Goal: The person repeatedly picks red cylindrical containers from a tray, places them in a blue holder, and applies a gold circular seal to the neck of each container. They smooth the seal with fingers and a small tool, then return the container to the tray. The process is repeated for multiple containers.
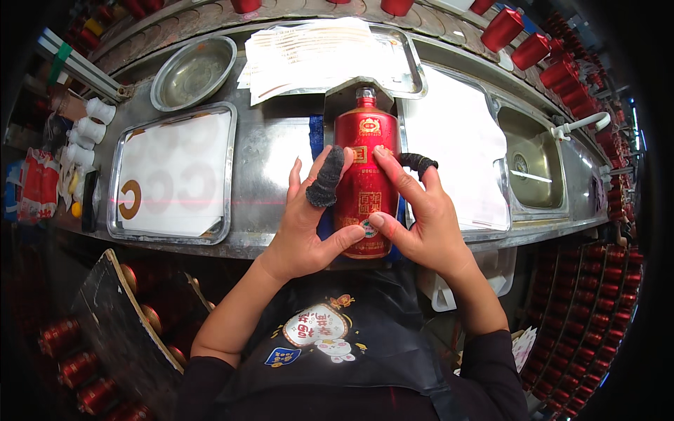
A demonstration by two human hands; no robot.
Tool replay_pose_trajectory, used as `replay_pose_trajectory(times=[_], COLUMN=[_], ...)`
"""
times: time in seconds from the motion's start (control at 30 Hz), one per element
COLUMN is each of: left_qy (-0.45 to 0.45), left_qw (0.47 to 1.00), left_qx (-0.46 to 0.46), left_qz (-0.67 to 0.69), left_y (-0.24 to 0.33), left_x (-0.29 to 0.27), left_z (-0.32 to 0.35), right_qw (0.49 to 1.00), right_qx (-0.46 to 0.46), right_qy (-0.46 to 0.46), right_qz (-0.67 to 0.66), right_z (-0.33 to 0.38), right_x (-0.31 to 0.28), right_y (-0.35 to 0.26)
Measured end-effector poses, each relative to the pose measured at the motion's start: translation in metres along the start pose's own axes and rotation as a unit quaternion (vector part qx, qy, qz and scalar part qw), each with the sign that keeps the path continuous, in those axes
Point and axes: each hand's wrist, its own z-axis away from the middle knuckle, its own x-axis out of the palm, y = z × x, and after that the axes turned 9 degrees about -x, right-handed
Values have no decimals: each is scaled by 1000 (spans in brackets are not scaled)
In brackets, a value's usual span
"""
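A red bottle (364,165) with gold decoration and a clear neck lies on its back in a metal holder (337,95) in front of me, neck pointing away. My left hand (305,221) is at its left side, fingers spread, thumb resting on the lower front. A black cloth finger sleeve (325,179) covers one of its fingers. From the right, my right hand (425,217) lays its outstretched index finger and thumb on the bottle's face. Another black finger sleeve (419,163) is on this hand. Blue cloth (316,133) shows beside the bottle.
Left of the bottle stand a tray (227,175) with a white sheet and a steel bowl (159,91). Printed sheets (309,56) lie on a far tray. White sheets (453,147) and a sink (537,186) are rightward. More red bottles (502,29) stand on the conveyor (161,31) behind.
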Motion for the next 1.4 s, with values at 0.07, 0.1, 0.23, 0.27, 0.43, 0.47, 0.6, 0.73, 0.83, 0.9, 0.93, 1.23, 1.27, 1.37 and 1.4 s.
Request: replay_pose_trajectory(times=[0.07, 0.1, 0.23, 0.27, 0.43, 0.47, 0.6, 0.73, 0.83, 0.9, 0.93, 1.23, 1.27, 1.37, 1.4], left_qy=[-3, -3, -6, -5, -4, -5, -1, 15, 16, 12, 13, 1, 4, 13, 14], left_qw=[1000, 1000, 1000, 1000, 1000, 1000, 1000, 1000, 1000, 999, 1000, 985, 988, 994, 996], left_qx=[0, 1, -2, -5, 1, -5, 9, 17, 14, 4, 7, -19, -13, 6, 6], left_qz=[5, 1, -2, 3, -9, -10, -4, -5, 12, 32, 26, 169, 154, 106, 92], left_y=[1, 1, 3, 4, 3, 2, 1, 1, 0, -2, -4, -13, -13, -13, -13], left_x=[0, -1, -1, 0, 2, 2, 2, 3, 6, 7, 8, 9, 9, 9, 8], left_z=[-1, -2, -2, -2, -1, 0, -1, -2, -2, -2, -2, 2, 2, 2, 2], right_qw=[1000, 1000, 1000, 1000, 999, 999, 999, 1000, 999, 1000, 1000, 983, 984, 986, 986], right_qx=[7, 11, -1, -10, 33, 32, 40, 15, 36, -6, -17, 45, 50, 54, 54], right_qy=[-10, -17, -12, -11, -7, -6, -6, 11, -9, 26, 22, 3, 0, -6, -7], right_qz=[1, -1, -5, -3, 7, 17, 15, 3, -2, -7, -14, -179, -174, -159, -159], right_z=[-1, -2, -2, -2, 0, 0, 0, 0, 1, 2, 3, 23, 25, 28, 28], right_x=[-2, -3, -6, -6, -5, -4, -4, -3, -2, 0, 1, 4, 4, 6, 7], right_y=[-2, -3, -6, -6, -10, -10, -13, -10, -5, 0, 3, 15, 15, 15, 15])
